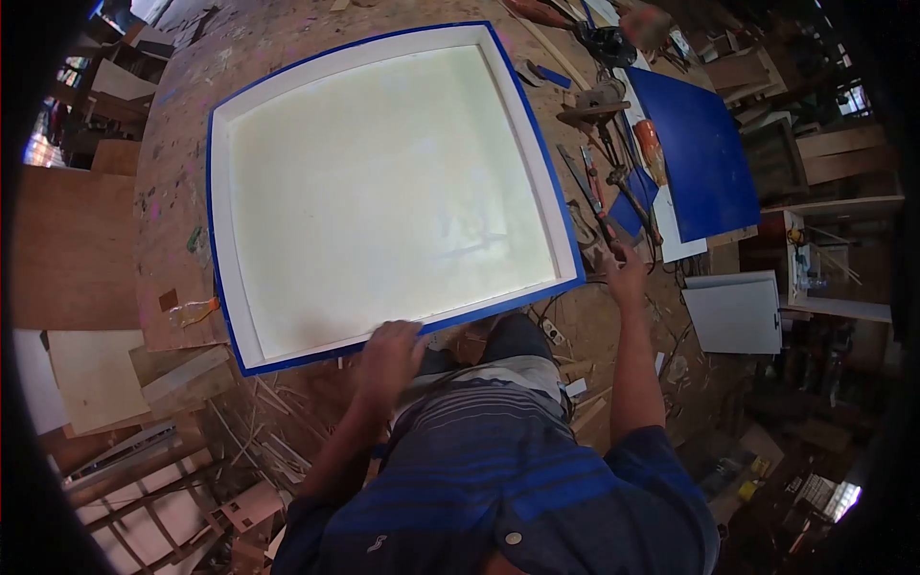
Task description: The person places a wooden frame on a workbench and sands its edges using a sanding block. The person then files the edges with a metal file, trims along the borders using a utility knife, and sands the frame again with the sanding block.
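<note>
The left hand (388, 362) lies over the near rim of a blue-edged white tray (383, 192) on the table (177, 115); the right hand (625, 264) reaches the near end of a slim tool (596, 203) right of it. Whether either hand grips, I cannot tell.

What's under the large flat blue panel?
Under the panel: a flat white board, showing past its left edge, and brown wood past its lower edge. The rest is covered.
</note>
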Available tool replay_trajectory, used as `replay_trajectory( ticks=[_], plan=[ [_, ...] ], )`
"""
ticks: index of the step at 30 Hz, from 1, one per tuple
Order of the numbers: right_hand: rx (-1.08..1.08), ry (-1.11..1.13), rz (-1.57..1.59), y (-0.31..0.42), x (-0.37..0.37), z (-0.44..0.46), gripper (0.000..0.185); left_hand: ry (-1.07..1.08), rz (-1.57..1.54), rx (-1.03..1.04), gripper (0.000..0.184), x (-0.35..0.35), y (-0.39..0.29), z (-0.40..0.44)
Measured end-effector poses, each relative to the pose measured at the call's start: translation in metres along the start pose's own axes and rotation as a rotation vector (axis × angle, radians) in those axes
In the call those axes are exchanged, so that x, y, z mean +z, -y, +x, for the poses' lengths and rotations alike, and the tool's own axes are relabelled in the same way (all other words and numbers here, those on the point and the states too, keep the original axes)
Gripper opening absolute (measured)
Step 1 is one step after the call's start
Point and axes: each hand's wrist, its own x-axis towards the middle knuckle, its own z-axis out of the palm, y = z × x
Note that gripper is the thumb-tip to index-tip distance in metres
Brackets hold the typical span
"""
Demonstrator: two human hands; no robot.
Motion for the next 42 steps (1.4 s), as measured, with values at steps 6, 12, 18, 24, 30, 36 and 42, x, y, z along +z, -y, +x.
replay_trajectory(
  ticks=[6,12,18,24,30,36,42],
  plan=[
    [-0.339,0.16,-0.155,-0.03,0.021,0.025,0.069,0.068,-0.033,0.177,0.024,0.088,-0.089,0.072],
    [-0.398,0.298,-0.123,-0.017,0.048,0.049,0.079,0.117,-0.134,0.215,0.028,0.151,-0.165,0.118],
    [-0.44,0.407,-0.145,-0.008,0.037,0.068,0.073,0.037,-0.103,0.174,0.032,0.158,-0.171,0.113],
    [-0.491,0.499,-0.15,-0.015,0.025,0.066,0.082,0.019,0.017,0.152,0.036,0.187,-0.168,0.115],
    [-0.451,0.491,-0.238,-0.006,0.026,0.061,0.086,0.147,0.089,0.098,0.027,0.189,-0.17,0.116],
    [-0.364,0.343,0.237,-0.035,0.043,0.067,0.062,0.165,0.025,0.093,0.026,0.181,-0.167,0.115],
    [-0.224,0.334,0.376,-0.056,0.027,0.065,0.066,0.133,-0.081,0.089,0.039,0.178,-0.177,0.118]
  ],
)
